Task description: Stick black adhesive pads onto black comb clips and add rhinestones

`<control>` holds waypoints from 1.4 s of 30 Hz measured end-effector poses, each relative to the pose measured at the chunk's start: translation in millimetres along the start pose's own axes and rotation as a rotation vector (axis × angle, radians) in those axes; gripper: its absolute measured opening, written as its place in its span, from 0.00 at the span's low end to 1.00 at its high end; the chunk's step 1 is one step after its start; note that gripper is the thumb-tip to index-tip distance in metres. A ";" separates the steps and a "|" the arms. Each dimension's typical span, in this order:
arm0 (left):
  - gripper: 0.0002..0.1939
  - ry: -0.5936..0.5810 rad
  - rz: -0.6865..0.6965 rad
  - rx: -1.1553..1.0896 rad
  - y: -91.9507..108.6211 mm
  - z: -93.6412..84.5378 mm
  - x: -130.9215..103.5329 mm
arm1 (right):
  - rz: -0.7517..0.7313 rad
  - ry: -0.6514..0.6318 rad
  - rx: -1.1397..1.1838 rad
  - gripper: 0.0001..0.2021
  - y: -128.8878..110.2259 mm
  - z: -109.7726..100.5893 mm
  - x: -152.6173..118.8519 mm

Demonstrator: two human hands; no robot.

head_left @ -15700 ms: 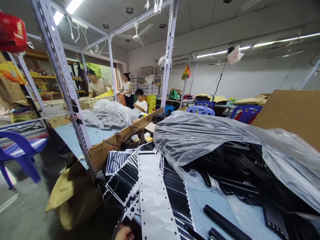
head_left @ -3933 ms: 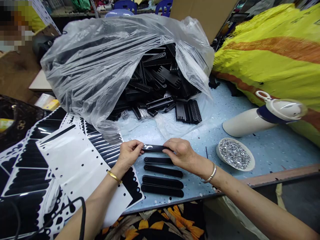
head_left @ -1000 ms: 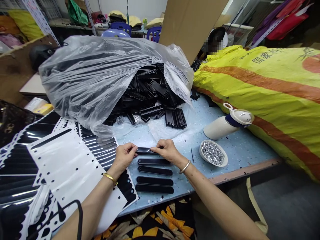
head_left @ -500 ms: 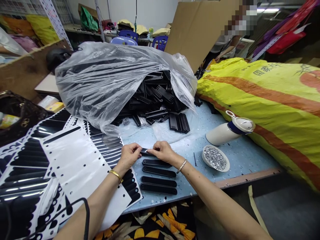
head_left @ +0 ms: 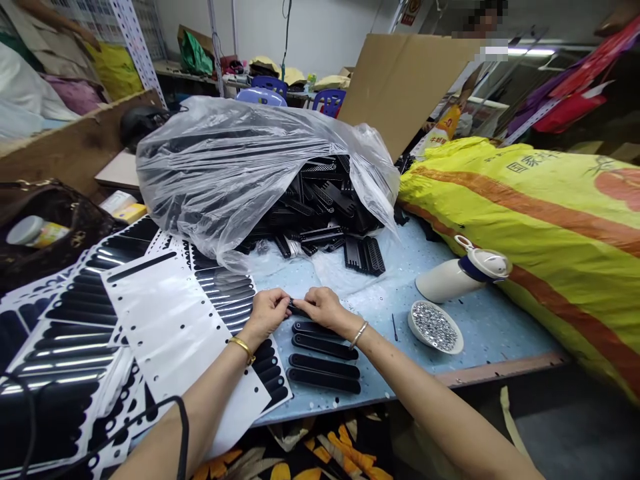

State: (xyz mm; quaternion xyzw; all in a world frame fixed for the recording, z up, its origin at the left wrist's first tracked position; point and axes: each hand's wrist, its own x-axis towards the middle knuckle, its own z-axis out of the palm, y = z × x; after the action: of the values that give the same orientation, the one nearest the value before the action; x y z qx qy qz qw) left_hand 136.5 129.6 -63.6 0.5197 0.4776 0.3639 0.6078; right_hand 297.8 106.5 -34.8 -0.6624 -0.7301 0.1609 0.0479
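Observation:
A small black plastic strip [head_left: 297,307] is pinched between the fingertips of both hands, just above the blue table. My left hand [head_left: 271,311] has its fingers closed on the strip's left end. On the other side, my right hand [head_left: 326,309] grips it with thumb and fingers, hiding most of its length. Below the hands, several black bars with rounded ends [head_left: 324,362] lie in a stacked row, one partly under my right hand. Left of them are white sheets carrying glossy black rounded stickers [head_left: 227,290], with a blank white backing sheet [head_left: 165,320] on top.
Behind my hands, a clear plastic bag [head_left: 215,173] spills slotted black plastic pieces [head_left: 364,255]. At right are a white bowl [head_left: 419,338] of small metal rings, a thin black pin [head_left: 395,327], a white bottle [head_left: 440,280] and a big yellow sack [head_left: 550,200]. People stand farther back.
The view has tilted and shifted a little, so everything sits lower and to the right. The strip shows less between my fingers, and my hands have come slightly closer together.

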 end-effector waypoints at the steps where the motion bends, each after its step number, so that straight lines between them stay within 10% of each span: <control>1: 0.05 0.000 -0.003 -0.008 0.5 -0.2 -0.2 | 0.005 0.009 -0.007 0.25 -0.7 1.6 0.1; 32: 0.04 -0.022 -0.071 -0.122 1.4 -2.6 2.8 | 0.054 0.020 0.031 0.21 -13.9 -2.9 3.7; 42: 0.05 -0.006 -0.035 -0.004 1.5 -2.6 0.6 | 0.221 0.098 0.179 0.20 53.1 -13.2 -62.9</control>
State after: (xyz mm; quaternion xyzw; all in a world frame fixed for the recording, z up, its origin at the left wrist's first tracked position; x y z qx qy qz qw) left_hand 134.3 131.1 -62.2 0.5109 0.4843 0.3526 0.6165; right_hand 359.5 50.7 -29.2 -0.7387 -0.6324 0.1972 0.1245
